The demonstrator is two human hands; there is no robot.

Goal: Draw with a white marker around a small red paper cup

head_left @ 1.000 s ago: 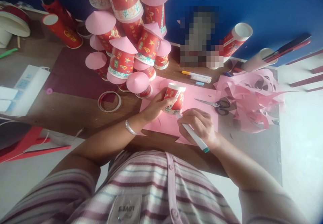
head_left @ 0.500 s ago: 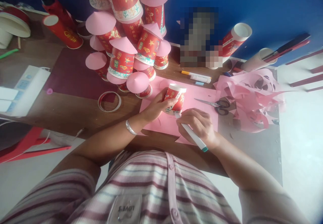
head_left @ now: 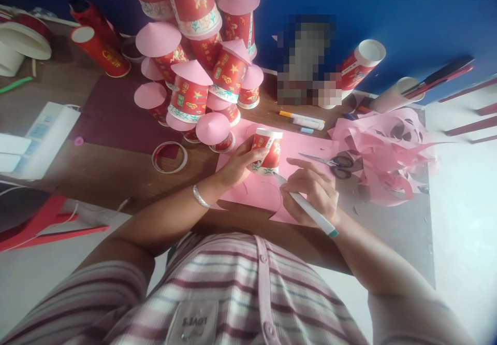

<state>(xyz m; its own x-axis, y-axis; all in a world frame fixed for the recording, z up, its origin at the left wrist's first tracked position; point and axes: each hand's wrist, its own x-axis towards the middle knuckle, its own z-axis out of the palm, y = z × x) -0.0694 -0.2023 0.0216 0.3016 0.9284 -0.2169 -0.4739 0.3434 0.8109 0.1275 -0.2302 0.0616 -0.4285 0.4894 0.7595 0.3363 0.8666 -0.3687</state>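
My left hand (head_left: pixel 237 164) is closed around a red paper cup (head_left: pixel 273 153) with white bands and green drawn marks along its lower band. Between the fingers of my right hand (head_left: pixel 312 189) is a white marker (head_left: pixel 310 211) with a green end, its tip just right of the cup's lower edge; a small gap seems to lie between them. Beneath both hands lies a sheet of pink paper (head_left: pixel 248 192) with curved outlines on it. Scissors (head_left: pixel 337 162) rest on the sheet to the right of the cup.
Decorated cups with pink cone tops (head_left: pixel 190 94) stand stacked at the back left. Pink paper scraps (head_left: pixel 392 158) heap up at the right. Other markers (head_left: pixel 303 119) lie behind the cup. A tape roll (head_left: pixel 169 157) sits on the left, and a pen holder (head_left: pixel 402 94) stands at back right.
My right hand has drawn the marker back from the cup, toward the right and slightly down. The cup has shifted slightly left in my left hand.
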